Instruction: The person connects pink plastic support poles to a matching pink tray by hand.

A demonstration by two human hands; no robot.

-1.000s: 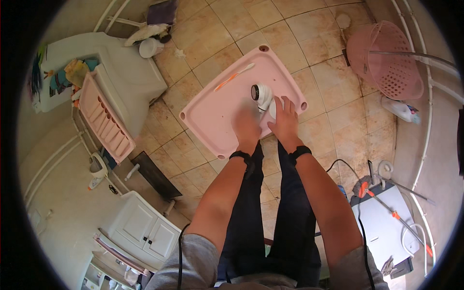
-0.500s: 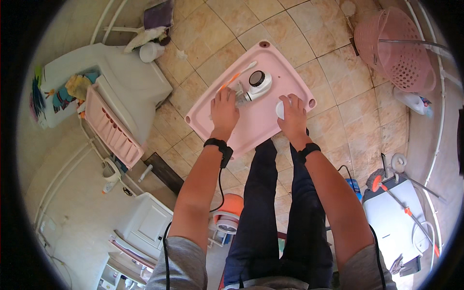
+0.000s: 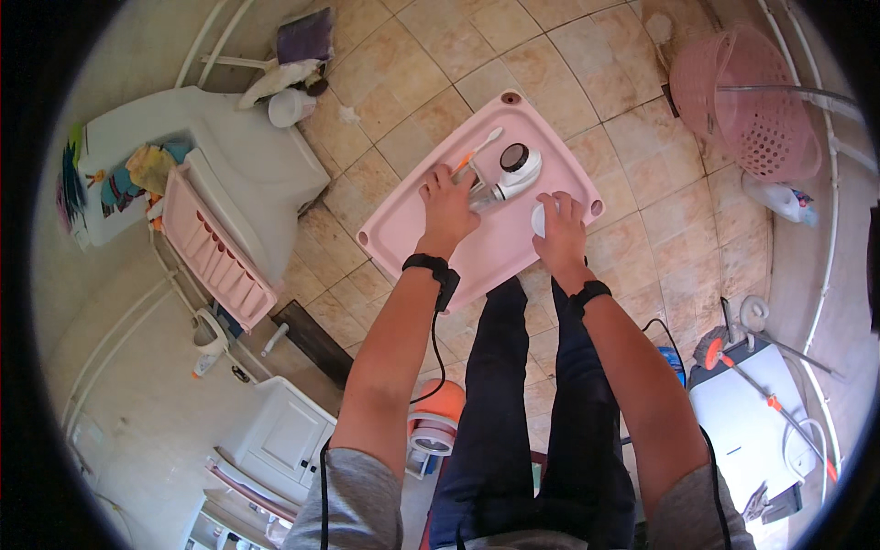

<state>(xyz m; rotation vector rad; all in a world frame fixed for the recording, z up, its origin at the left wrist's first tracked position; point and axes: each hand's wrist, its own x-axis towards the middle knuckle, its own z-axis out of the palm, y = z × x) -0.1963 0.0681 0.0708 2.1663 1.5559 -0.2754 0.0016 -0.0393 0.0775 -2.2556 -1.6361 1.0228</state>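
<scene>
A pink plastic tray-like top [image 3: 403, 229] with raised rims and corner holes lies in front of my legs. On it rests what looks like a white handheld shower head [image 3: 522, 174] with a round dark face and a clear handle. My left hand [image 3: 446, 215] is closed about the clear handle's end, which it partly hides. Beside those fingers lies an orange and white toothbrush [image 3: 484, 147], its lower part covered. My right hand [image 3: 561, 229] grips a small white round piece [image 3: 538, 220], perhaps a cap, above the tray's right side.
Tan tiles [image 3: 394, 55] cover the floor. A pink perforated basket [image 3: 779, 137] stands far right, and a white basin [image 3: 247, 156] with a pink rack [image 3: 215, 247] far left. A white appliance [image 3: 752, 412] with an orange-jointed pole [image 3: 761, 390] is near right.
The shower head has shifted right on the tray along with my left hand. My right hand still holds the white piece. The whole view has drifted slightly.
</scene>
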